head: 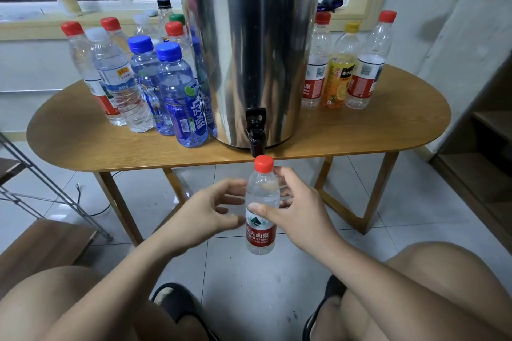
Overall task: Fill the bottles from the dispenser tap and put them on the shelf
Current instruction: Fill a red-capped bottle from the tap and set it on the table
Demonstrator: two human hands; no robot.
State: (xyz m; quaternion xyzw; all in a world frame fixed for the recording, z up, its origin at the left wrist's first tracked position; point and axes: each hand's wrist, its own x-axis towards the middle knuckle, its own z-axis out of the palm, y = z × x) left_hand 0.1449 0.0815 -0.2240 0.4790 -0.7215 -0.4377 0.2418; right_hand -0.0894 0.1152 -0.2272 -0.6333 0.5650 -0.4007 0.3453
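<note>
Held bottle (261, 230): clear plastic, upright, with a red screw cap on; the label is red below and white above, with a green mountain mark.
Contents: the walls look clear throughout; I cannot tell the fill level.
Where it is: in the air in front of the table (360, 130) edge, its cap just below the black tap (256, 130), over the tiled floor.
Right hand (299, 210): wrapped round the bottle's middle, thumb across the front above the label, fingers behind.
Left hand (205, 207): holding nothing, fingers loosely bent and spread, just beside the bottle's left side; it is blurred, so contact cannot be told.
Dispenser (249, 44): tall steel drum standing at the table's front edge, the tap at its base.
Left cluster (177, 97): capped bottles with red, white, blue, green and black caps, crowded beside the drum.
Right trio (339, 69): two red-capped clear bottles with a yellow-capped orange-label bottle between them.
</note>
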